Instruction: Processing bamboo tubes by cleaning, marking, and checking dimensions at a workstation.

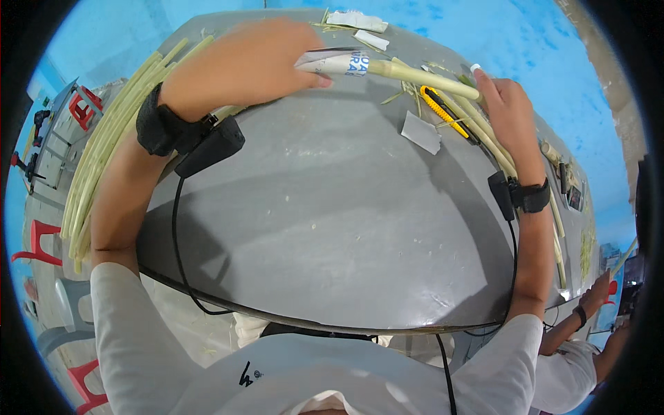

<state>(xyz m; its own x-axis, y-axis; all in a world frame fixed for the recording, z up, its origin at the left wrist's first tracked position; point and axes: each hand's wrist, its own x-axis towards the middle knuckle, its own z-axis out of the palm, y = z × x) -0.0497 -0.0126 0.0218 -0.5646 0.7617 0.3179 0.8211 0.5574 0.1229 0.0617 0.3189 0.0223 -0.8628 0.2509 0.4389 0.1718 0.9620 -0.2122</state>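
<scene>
A pale green bamboo stick is held crosswise above the far side of the grey table. My right hand grips its right end, fingers closed around it. Around the stick's left part wraps a piece of sandpaper, its white back printed in blue. My left hand is closed on that sandpaper, slightly blurred; the stick's left end is hidden inside it. Beneath the stick, a yellow and black utility knife lies on the table next to a grey paper scrap.
Long bamboo sticks lie bundled along the left edge, and others along the right. White paper scraps and shavings sit at the far edge. A black cable hangs from each wrist device. Another person is at lower right; red chairs stand left.
</scene>
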